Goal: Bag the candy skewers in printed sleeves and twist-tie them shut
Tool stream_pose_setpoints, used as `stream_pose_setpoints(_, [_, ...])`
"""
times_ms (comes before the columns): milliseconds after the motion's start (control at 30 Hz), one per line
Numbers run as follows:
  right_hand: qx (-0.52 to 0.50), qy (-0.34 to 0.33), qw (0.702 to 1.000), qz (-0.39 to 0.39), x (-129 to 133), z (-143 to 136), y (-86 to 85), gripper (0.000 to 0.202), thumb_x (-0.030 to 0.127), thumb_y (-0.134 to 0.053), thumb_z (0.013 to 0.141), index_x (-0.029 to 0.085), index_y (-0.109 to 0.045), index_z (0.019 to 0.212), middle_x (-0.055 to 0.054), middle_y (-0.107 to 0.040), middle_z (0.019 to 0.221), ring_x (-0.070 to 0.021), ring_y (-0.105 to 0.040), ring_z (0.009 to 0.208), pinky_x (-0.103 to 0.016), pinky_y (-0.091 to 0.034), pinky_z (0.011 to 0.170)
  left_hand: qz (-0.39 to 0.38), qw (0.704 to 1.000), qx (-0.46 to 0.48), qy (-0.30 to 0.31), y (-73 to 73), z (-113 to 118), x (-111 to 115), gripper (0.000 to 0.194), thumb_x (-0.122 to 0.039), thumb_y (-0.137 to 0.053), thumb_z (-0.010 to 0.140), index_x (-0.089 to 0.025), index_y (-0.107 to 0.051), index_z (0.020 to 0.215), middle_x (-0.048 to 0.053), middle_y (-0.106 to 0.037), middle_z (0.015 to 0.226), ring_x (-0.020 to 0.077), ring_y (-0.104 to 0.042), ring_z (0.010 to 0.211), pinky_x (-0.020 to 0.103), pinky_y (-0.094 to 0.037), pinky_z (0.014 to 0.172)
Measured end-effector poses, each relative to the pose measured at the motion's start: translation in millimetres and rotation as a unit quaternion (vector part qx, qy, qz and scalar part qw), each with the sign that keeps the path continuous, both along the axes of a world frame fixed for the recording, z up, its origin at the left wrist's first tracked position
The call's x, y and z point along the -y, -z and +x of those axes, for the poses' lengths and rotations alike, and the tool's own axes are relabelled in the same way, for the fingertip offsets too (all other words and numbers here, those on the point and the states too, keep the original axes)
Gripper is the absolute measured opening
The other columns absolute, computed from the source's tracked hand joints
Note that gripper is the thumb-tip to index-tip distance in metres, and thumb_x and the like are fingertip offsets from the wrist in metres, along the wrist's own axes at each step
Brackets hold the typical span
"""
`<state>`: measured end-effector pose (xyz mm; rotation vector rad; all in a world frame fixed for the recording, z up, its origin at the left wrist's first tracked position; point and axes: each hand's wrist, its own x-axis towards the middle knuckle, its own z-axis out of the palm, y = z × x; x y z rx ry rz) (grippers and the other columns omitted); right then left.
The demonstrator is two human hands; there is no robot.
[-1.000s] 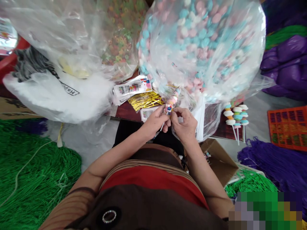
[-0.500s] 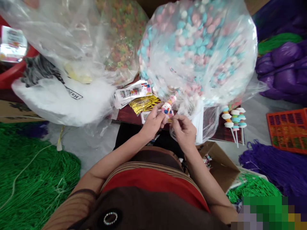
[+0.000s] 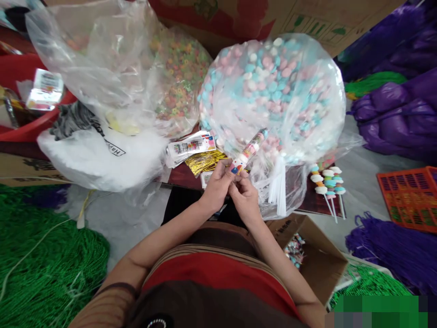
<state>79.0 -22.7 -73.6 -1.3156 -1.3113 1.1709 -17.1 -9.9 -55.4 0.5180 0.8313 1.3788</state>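
Note:
A printed wrapper with a candy skewer inside [image 3: 251,149] points up and to the right, in front of the big bag of pink, blue and white candies [image 3: 273,86]. My left hand [image 3: 218,184] is closed round its lower end. My right hand [image 3: 244,193] is pinched at the bottom of the same wrapper, touching the left fingers. Beside my left hand lie gold twist ties [image 3: 205,161] and a stack of printed wrappers [image 3: 191,146]. White sticks [image 3: 280,187] stand in clear plastic to the right of my right hand.
Several candy skewers [image 3: 329,182] lie at the table's right edge. Below them is an open cardboard box [image 3: 317,259] with wrapped pieces inside. A white bag [image 3: 102,159], a bag of ring candies [image 3: 180,82] and a red basin [image 3: 23,123] are on the left.
My right hand has moved left and down against my left hand. More of the wrapped skewer shows above my fingers. The camera view has tilted up, showing more cardboard behind the bags.

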Motion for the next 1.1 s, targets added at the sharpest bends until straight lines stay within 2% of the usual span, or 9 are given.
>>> stream_pose_setpoints(267, [-0.082,0.019,0.996,-0.042,3.1,-10.6,-14.5,0.019,0.04,-0.068,0.085,0.022,-0.065,0.084,0.004,-0.063,0.071,-0.0124,-0.055,0.065,-0.027,-0.047,0.065,0.101,0.978,-0.179,-0.044,2.7,-4.4,-5.7,0.021,-0.043,-0.061,0.095,-0.024,-0.06,0.103,0.001,-0.071,0.094,0.0151,-0.07,0.086,0.029,-0.055,0.08])
stream_pose_setpoints(333, [-0.088,0.01,0.995,-0.043,5.0,-9.5,-18.7,0.019,0.041,-0.066,0.087,0.023,-0.062,0.086,0.005,-0.06,0.066,-0.0115,-0.052,0.058,-0.026,-0.045,0.06,0.185,0.912,-0.357,-0.085,3.1,-15.5,-11.6,0.014,-0.034,-0.058,0.096,-0.022,-0.063,0.1,0.003,-0.072,0.092,0.0167,-0.068,0.087,0.031,-0.052,0.082])
stream_pose_setpoints(467, [-0.09,-0.013,0.995,-0.044,4.5,-4.2,-23.8,0.023,0.045,-0.061,0.093,0.023,-0.063,0.097,0.005,-0.062,0.063,-0.0128,-0.055,0.052,-0.027,-0.047,0.055,0.329,0.685,-0.624,-0.182,3.3,-33.9,-15.6,0.009,-0.02,-0.055,0.093,-0.021,-0.063,0.089,0.005,-0.069,0.081,0.0205,-0.064,0.081,0.035,-0.048,0.08])
stream_pose_setpoints(533, [-0.074,0.01,0.997,-0.02,0.8,0.1,-23.2,0.024,0.047,-0.061,0.094,0.023,-0.064,0.097,0.005,-0.061,0.062,-0.0125,-0.054,0.052,-0.027,-0.046,0.054,0.355,0.637,-0.66,-0.181,2.9,-36.3,-9.5,0.014,-0.018,-0.054,0.093,-0.022,-0.059,0.08,0.003,-0.064,0.071,0.0195,-0.06,0.072,0.034,-0.045,0.073])
stream_pose_setpoints(600, [-0.052,0.028,0.998,0.009,-3.7,5.4,-21.2,0.026,0.049,-0.061,0.094,0.023,-0.065,0.094,0.006,-0.059,0.061,-0.0119,-0.052,0.052,-0.027,-0.045,0.054,0.362,0.666,-0.638,-0.138,1.6,-36.5,-0.6,0.015,-0.018,-0.055,0.092,-0.022,-0.058,0.078,0.002,-0.063,0.069,0.0181,-0.06,0.07,0.033,-0.045,0.071])
stream_pose_setpoints(700, [-0.037,0.035,0.998,0.038,-6.7,12.8,-18.3,0.03,0.053,-0.061,0.095,0.023,-0.065,0.094,0.006,-0.057,0.059,-0.0111,-0.05,0.051,-0.026,-0.043,0.052,0.275,0.821,-0.498,-0.053,-4.1,-38.3,6.6,0.006,-0.026,-0.059,0.093,-0.022,-0.064,0.096,0.004,-0.072,0.093,0.0178,-0.067,0.09,0.032,-0.05,0.084])
stream_pose_setpoints(800, [-0.045,0.033,0.998,0.04,-3.1,15.9,-18.3,0.034,0.057,-0.06,0.095,0.023,-0.064,0.096,0.006,-0.058,0.059,-0.0108,-0.05,0.05,-0.025,-0.042,0.051,0.121,0.956,-0.265,-0.015,-15.0,-42.3,-2.8,0.035,-0.047,-0.068,0.09,-0.025,-0.062,0.115,0.006,-0.072,0.117,0.0209,-0.066,0.113,0.035,-0.052,0.095])
stream_pose_setpoints(933, [-0.048,-0.025,0.998,0.033,4.7,14.7,-19.7,0.033,0.055,-0.059,0.098,0.023,-0.065,0.092,0.006,-0.058,0.059,-0.0104,-0.05,0.051,-0.026,-0.045,0.055,0.065,0.997,-0.035,0.03,-32.3,-44.6,-26.3,0.055,-0.059,-0.08,0.077,-0.026,-0.062,0.117,0.006,-0.072,0.121,0.0249,-0.069,0.116,0.04,-0.054,0.1])
stream_pose_setpoints(1100, [0.009,-0.001,0.999,0.031,2.6,15.7,-14.5,0.031,0.054,-0.061,0.096,0.025,-0.066,0.105,0.002,-0.068,0.074,-0.0132,-0.059,0.059,-0.029,-0.051,0.063,0.035,0.998,0.046,-0.015,-45.5,-37.3,-32.4,0.026,-0.037,-0.074,0.089,-0.024,-0.065,0.111,0.0,-0.075,0.094,0.0211,-0.072,0.11,0.041,-0.054,0.106])
